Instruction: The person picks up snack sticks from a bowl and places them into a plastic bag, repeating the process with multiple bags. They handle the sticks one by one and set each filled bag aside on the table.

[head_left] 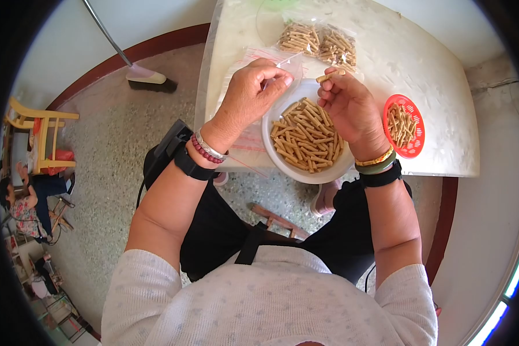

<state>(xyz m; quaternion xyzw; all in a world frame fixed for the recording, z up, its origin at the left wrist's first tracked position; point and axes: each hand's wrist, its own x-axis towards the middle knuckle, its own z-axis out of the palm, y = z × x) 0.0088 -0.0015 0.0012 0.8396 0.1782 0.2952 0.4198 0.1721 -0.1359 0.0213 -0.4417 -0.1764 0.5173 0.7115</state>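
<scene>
My left hand (pixel 252 89) is closed, thumb against forefinger, on the edge of a clear plastic zip bag (pixel 294 64) above the left rim of a white bowl (pixel 312 179). Short tan root-like sticks (pixel 308 135) fill much of that bowl. Over its right side, my right hand (pixel 349 106) pinches one tan stick (pixel 330 76) between thumb and fingertips. More flat clear bags with red stripes (pixel 251 141) lie on the table under and beside my left hand, partly hidden by it.
Two filled bags of sticks (pixel 338 47) lie at the table's back. A red plastic basket (pixel 420 130) of thinner sticks stands at right on the pale table (pixel 438 75). A broom (pixel 147 78), a yellow chair (pixel 55 118) and a seated person (pixel 26 207) are at left.
</scene>
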